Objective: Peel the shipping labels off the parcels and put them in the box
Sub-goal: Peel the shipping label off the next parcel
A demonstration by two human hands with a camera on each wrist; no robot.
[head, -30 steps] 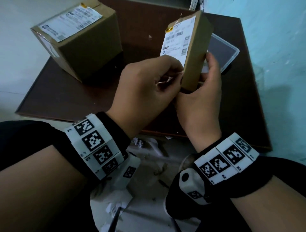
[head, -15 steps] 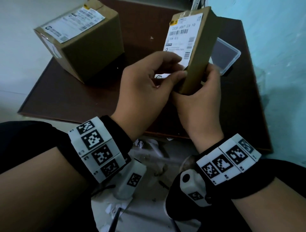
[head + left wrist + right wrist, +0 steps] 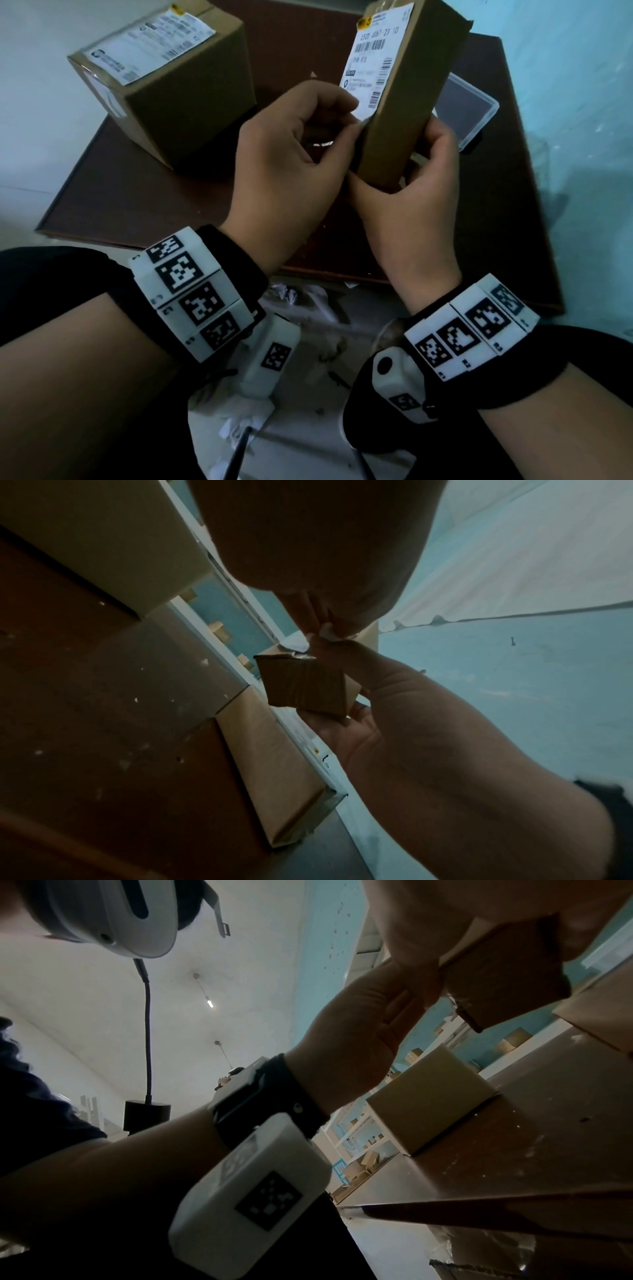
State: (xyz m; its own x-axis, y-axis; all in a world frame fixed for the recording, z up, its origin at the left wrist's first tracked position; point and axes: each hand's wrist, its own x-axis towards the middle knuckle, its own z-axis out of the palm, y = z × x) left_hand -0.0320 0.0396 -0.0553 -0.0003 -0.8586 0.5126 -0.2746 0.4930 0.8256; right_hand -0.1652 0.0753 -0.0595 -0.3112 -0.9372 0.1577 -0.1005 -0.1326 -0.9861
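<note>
My right hand (image 3: 400,164) grips the lower end of a small brown parcel (image 3: 418,89) and holds it upright above the table. A white shipping label (image 3: 373,51) covers its left face. My left hand (image 3: 356,118) pinches the label's lower corner between thumb and forefinger. In the left wrist view a white scrap of label (image 3: 327,633) shows between those fingertips, above the parcel's underside (image 3: 304,688). In the right wrist view my left hand (image 3: 411,993) meets the parcel (image 3: 503,972). The clear plastic box (image 3: 476,113) lies on the table behind the parcel.
A larger cardboard parcel (image 3: 178,96) with its own label (image 3: 150,44) on top stands at the back left of the brown table (image 3: 144,192). Torn paper scraps (image 3: 239,418) lie on the floor under my wrists. A pale blue wall (image 3: 575,137) runs along the right.
The small parcel has risen and now stands more upright. My left fingers have stayed at the label's lower edge, and my right hand keeps its hold.
</note>
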